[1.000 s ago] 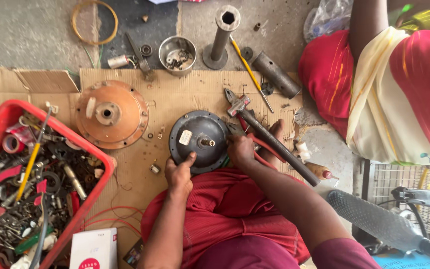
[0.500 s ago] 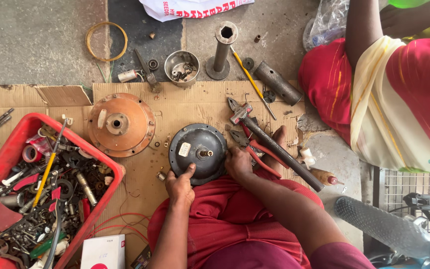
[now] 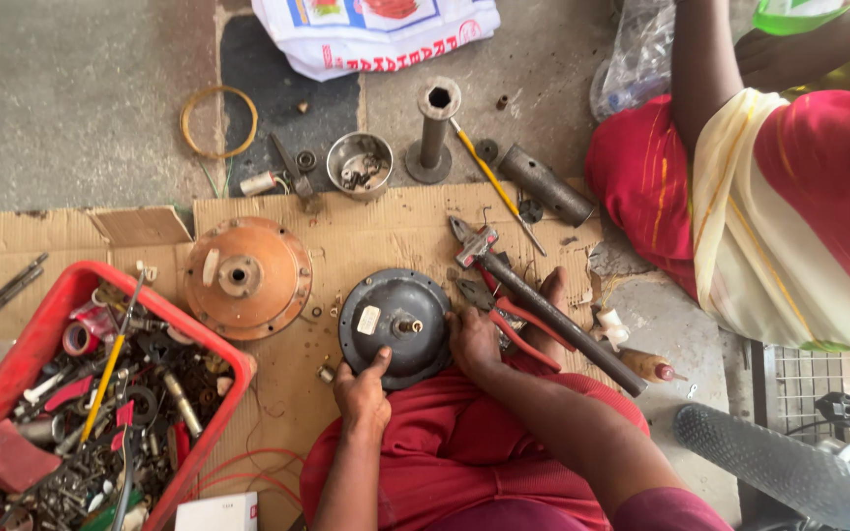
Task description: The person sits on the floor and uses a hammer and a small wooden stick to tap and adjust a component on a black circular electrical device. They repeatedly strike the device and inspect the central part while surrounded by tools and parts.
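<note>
While it rests on the cardboard sheet at the person's knees, the dark round motor cover is held at both edges: left hand pinching its lower rim, right hand curled against its right side, beside red-handled pliers.

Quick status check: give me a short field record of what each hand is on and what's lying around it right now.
left hand: grips the near rim of the dark round motor housing
right hand: rests on the housing's right edge
surface: cardboard sheet on concrete floor
right of housing: red-handled pliers and large pipe wrench
left of housing: orange round cover, then red tray of tools and parts
far side: metal bowl, upright metal tube, yellow-handled screwdriver
nearby: another person seated at right
</note>
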